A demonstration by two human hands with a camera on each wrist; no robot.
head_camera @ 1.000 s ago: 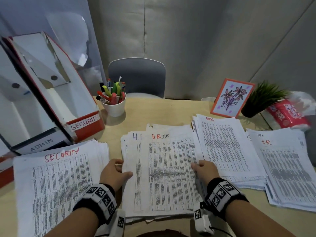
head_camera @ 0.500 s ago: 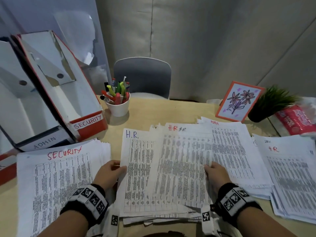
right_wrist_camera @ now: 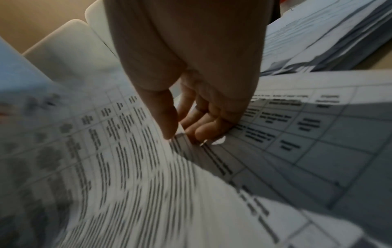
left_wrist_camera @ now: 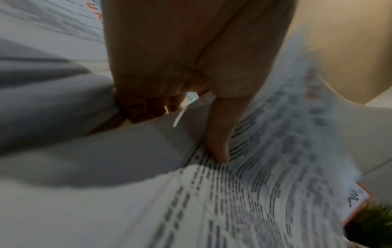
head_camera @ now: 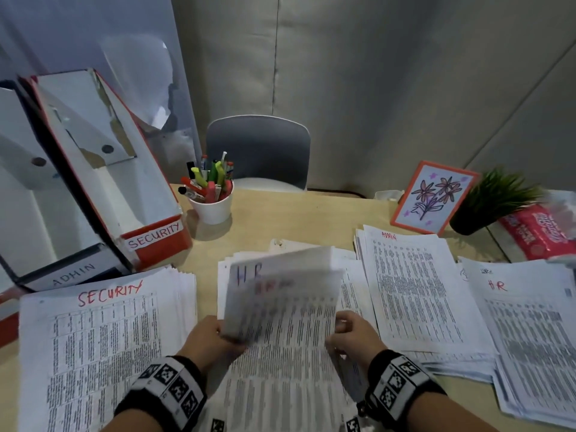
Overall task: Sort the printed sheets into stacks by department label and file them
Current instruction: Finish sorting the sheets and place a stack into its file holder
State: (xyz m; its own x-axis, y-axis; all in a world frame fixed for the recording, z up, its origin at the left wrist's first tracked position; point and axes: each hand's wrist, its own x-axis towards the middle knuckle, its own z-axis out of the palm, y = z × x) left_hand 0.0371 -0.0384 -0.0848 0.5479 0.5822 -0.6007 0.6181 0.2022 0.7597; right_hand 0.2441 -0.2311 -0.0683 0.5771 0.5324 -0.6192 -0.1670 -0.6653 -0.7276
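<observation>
Both hands hold up a blurred sheaf of HR sheets [head_camera: 280,300], its top edge tilted off the middle pile [head_camera: 246,271], whose top sheet reads "H R" in blue. My left hand [head_camera: 223,333] grips the sheaf's left edge, its thumb [left_wrist_camera: 218,147] on the printed face. At the right edge my right hand [head_camera: 338,330] pinches it between thumb [right_wrist_camera: 167,122] and fingers [right_wrist_camera: 203,129]. A SECURITY stack [head_camera: 103,338] lies on the left, an ADMIN stack [head_camera: 411,291] right of centre and another HR stack [head_camera: 526,332] at the far right.
Two open file boxes lean at the back left, labelled SECURITY [head_camera: 152,238] and ADMIN [head_camera: 74,272]. Behind the piles stand a white pen cup [head_camera: 212,208], a flower card [head_camera: 433,198], a small plant [head_camera: 489,207] and a red packet [head_camera: 542,235]. A grey chair [head_camera: 258,151] is beyond the table.
The red-labelled HR sheets lay flat on the middle pile, slid right, and are now lifted and tilted up. Both hands have closed on their side edges.
</observation>
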